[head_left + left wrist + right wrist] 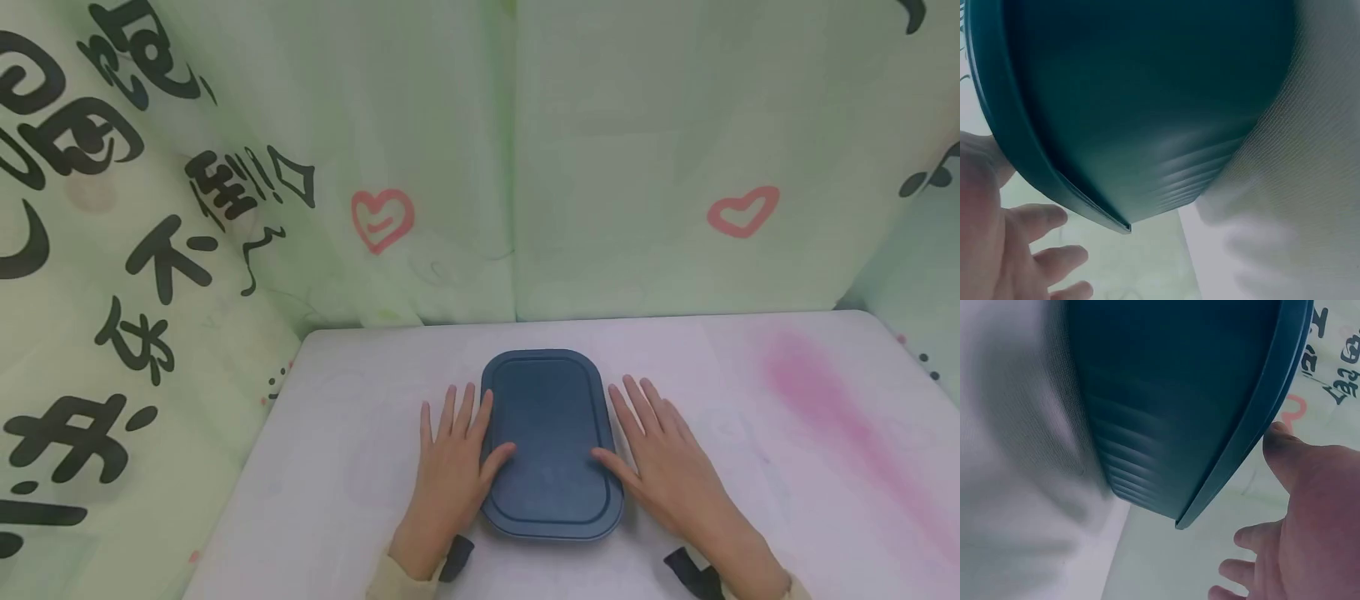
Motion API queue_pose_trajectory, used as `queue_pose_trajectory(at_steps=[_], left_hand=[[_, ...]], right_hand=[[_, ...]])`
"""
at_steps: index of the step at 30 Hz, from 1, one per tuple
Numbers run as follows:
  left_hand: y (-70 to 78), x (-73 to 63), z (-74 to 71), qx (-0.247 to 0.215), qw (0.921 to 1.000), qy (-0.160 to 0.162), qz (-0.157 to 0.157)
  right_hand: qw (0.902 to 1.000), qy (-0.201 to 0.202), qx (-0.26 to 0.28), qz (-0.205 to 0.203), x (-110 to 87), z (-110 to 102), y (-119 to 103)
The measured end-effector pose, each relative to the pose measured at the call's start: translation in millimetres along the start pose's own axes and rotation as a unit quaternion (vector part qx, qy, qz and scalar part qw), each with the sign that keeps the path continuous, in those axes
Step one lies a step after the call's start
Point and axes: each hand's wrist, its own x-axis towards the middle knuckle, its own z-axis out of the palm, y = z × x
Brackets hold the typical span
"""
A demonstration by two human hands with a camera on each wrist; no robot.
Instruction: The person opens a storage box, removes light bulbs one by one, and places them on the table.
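Blue lidded box point(551, 442) on counter point(337, 467), between left hand point(450, 462) and right hand point(667, 471); fingers straight, gripping nothing. Probably stiff, slightly slippery; weight unclear. Best hold: both long sides, under lid rim point(1029, 159).

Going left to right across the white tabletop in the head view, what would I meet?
Bare left hand, dark blue rounded-rectangular lidded container, bare right hand, long blurry pink streak.
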Motion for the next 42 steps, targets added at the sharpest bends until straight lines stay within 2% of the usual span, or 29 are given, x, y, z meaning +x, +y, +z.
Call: queue_pose_trajectory(at_steps=[6,11,15,18,23,27,30,34,36,42], left_hand=[[-0.7,1.7,-2.3,-0.030,0.9996,0.004,0.000],[-1.2,4.7,-2.9,-0.050,0.9986,0.017,-0.003],[-2.0,6.0,-2.7,-0.083,0.9953,0.050,-0.010],[-3.2,6.7,-1.3,-0.124,0.9890,0.079,-0.018],[-5.3,8.5,0.8,-0.203,0.9736,0.094,-0.045],[-7.7,10.4,3.5,-0.264,0.9585,0.096,-0.051],[-10.1,12.3,6.1,-0.312,0.9432,0.102,-0.052],[-12.8,14.4,8.8,-0.376,0.9186,0.104,-0.065],[-13.9,15.4,9.8,-0.394,0.9102,0.102,-0.075],[-16.4,19.0,12.6,-0.419,0.8960,0.082,-0.122]], right_hand=[[0.9995,0.019,0.025,-0.003,4.8,-0.3,0.6],[0.9978,0.009,0.062,0.023,8.2,-2.8,-1.0],[0.9921,-0.010,0.113,0.054,10.3,-5.1,-1.1],[0.9861,-0.019,0.145,0.079,11.4,-6.4,-1.0],[0.9775,-0.018,0.186,0.099,13.4,-7.3,-0.3],[0.9734,-0.016,0.206,0.098,13.9,-5.7,0.5],[0.9712,-0.011,0.220,0.092,14.3,-3.2,1.5],[0.9680,-0.008,0.234,0.091,15.3,0.2,3.0],[0.9670,-0.010,0.237,0.094,15.8,1.7,3.6],[0.9601,-0.017,0.258,0.107,17.3,4.8,4.7]])
